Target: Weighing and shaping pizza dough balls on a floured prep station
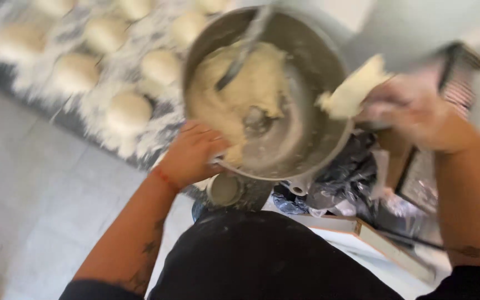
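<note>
Inside steel bowl (312, 61), pale dough (240, 94).

Tilted steel bowl (318, 72) holds pale, sticky dough (240, 94).

Landmark: mixing bowl (329, 72).
Inside it: dough mass (240, 89), dough hook (243, 50).
Left of it: dough balls (129, 111) on floured tabletop (106, 72).
At its near rim: left hand (193, 153).
At its right rim: right hand (418, 114) with dough piece (351, 91).

Between your hands, the mixing bowl (312, 61) is brushed metal with a dull sheen. The dough (240, 94) inside looks soft, matt and rough. Beyond your left hand (193, 153), dough balls (129, 111) look smooth, floured.
</note>
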